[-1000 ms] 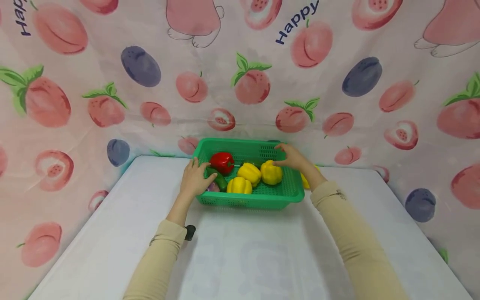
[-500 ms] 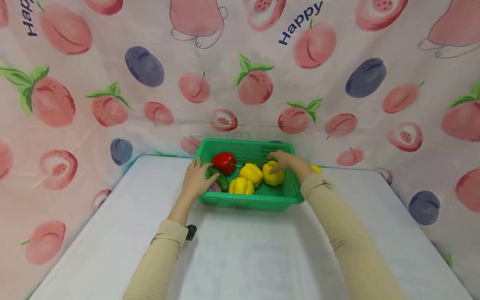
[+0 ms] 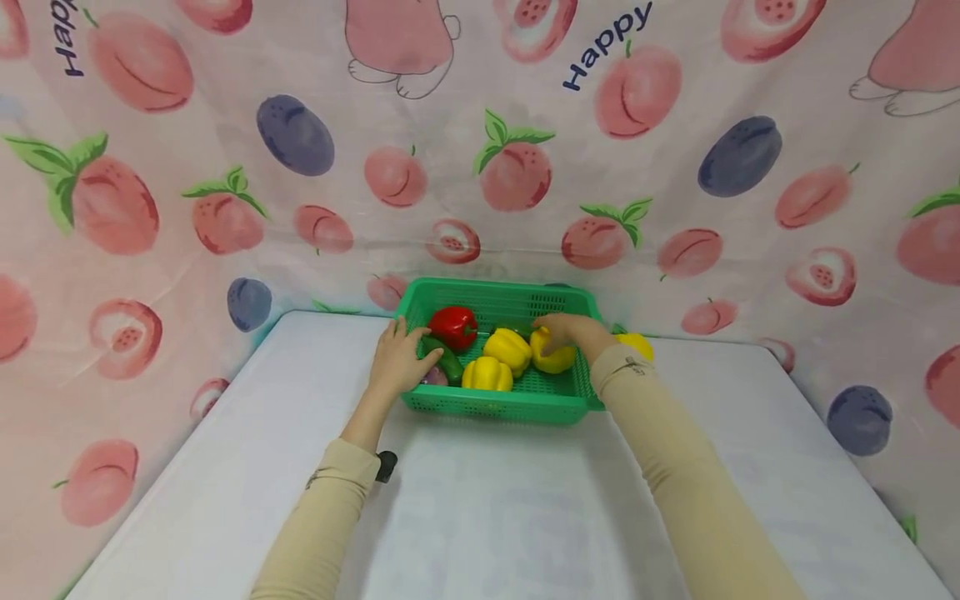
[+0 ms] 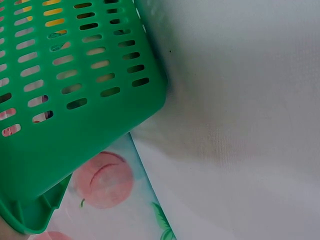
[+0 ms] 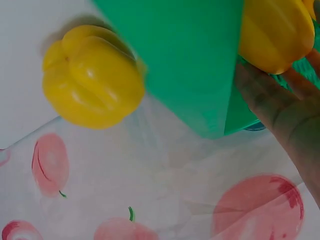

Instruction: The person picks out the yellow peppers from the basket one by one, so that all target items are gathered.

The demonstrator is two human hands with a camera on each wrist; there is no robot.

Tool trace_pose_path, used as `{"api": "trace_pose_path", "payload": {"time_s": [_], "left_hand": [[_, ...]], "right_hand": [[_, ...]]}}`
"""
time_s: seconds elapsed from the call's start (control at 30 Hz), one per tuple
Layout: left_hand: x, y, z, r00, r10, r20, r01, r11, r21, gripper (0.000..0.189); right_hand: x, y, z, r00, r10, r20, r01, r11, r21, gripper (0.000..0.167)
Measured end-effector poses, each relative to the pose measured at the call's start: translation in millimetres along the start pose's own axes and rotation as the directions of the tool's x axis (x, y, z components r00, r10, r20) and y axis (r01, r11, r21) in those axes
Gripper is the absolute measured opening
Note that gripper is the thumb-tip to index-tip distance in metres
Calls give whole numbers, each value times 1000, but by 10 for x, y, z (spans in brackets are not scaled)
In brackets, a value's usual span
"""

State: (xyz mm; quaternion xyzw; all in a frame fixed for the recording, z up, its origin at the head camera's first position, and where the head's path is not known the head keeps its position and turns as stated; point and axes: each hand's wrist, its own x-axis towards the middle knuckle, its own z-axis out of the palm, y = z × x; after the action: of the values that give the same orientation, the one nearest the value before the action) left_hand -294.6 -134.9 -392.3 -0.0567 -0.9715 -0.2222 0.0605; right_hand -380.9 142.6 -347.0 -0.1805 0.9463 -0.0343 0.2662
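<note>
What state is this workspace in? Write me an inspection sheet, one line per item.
Surface: white table; green basket near its far edge.
Job's things: basket holds a red pepper, three yellow peppers, a long green item, a purple item; a loose yellow pepper lies outside, to its right.
Clutter: nothing seen.
Grips: left grip on the basket's left rim; right grip on the rightmost yellow pepper inside.
Cables: nothing seen.
Surroundings: fruit-printed cloth behind the table.
</note>
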Motion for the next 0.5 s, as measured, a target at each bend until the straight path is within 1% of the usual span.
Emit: {"api": "trace_pose_path", "payload": {"time_s": [0.07,0.13,0.3,0.5], "left_hand": [[-3,3,-4,1000,-2,-3,2,1000,-2,55],[-3,3,-7,1000,-1,-5,1,1000,-1,55],[-11,4,-1,1000,-2,2,2,1000,-1,55],[-10,-1,0,1000,-6,4,6,1000,-3,55]], "right_hand": [[6,-6,-3,1000,-17,-3,17,1000,-21,62],[3,-15,-6,1000,-16,-6,15,999,-29,61],[-31,-27,17,999,35,-5,-35,999,5,63],[-47,-23,40,999,43,-19,-43,999,21,63]]}}
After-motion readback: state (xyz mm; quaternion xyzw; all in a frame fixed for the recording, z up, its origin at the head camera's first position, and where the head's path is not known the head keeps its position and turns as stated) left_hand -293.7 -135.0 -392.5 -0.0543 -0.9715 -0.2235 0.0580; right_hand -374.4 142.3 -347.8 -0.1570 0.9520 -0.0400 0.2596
